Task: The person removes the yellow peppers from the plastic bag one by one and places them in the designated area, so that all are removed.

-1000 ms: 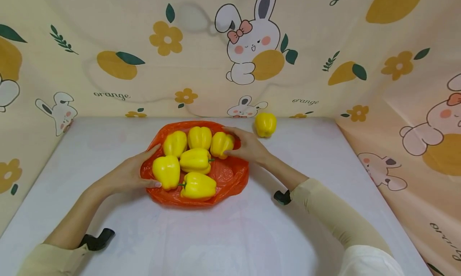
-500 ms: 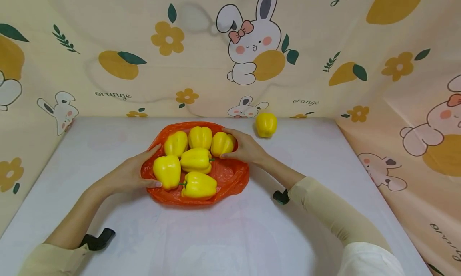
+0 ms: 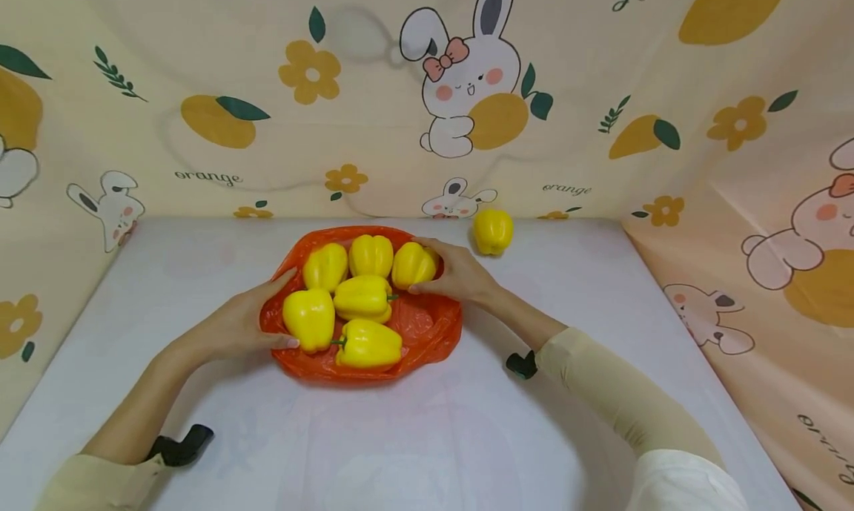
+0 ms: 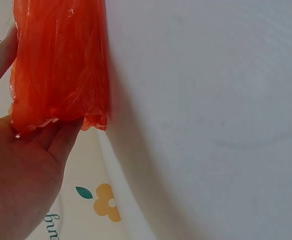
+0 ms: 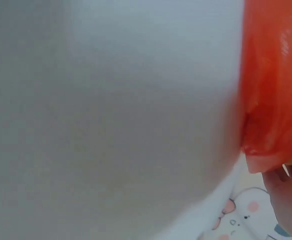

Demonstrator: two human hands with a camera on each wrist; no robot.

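Observation:
In the head view, a red-orange plastic bag (image 3: 416, 322) lies with its mouth spread wide, holding several yellow bell peppers (image 3: 370, 344). My left hand (image 3: 243, 322) grips the bag's left side, thumb toward the front and fingers toward the back. The left wrist view shows that hand (image 4: 28, 170) cupped against the crinkled bag (image 4: 61, 65). At the bag's right rim, my right hand (image 3: 463, 274) holds the rightmost bell pepper (image 3: 414, 265) between thumb and fingers. Only part of the right hand (image 5: 288, 200) shows in the right wrist view, beside the bag (image 5: 273, 85).
One more yellow bell pepper (image 3: 492, 231) stands outside the bag, near the back edge of the white table (image 3: 400, 452). Patterned cloth (image 3: 373, 125) rises behind the table and along its sides. Dark wrist-camera pieces show by the left forearm (image 3: 127, 407) and right forearm (image 3: 534, 322).
The right thumb has slid slightly left and down along the rightmost bell pepper, which has shifted a little to the right. My left hand and the bag stay nearly still.

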